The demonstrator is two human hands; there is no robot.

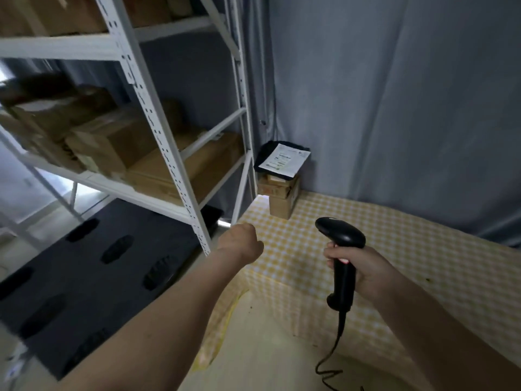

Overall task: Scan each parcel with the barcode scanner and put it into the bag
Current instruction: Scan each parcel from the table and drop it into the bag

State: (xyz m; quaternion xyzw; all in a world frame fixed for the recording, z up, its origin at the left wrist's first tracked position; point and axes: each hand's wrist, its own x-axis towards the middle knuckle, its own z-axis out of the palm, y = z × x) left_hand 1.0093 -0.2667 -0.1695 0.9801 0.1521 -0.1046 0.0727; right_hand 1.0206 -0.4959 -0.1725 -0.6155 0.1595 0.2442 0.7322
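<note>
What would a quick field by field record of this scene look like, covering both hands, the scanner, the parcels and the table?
left hand: left hand reaches forward with curled fingers, holding nothing
right hand: right hand grips the scanner's handle
scanner: black barcode scanner held upright over the table, its cable hanging down
parcels: black parcel with a white label lies on top of stacked cardboard boxes at the table's far corner
table: checked yellow tablecloth
surroundings: white shelving rack with cardboard boxes at left, grey curtain behind
bag: cannot tell
</note>
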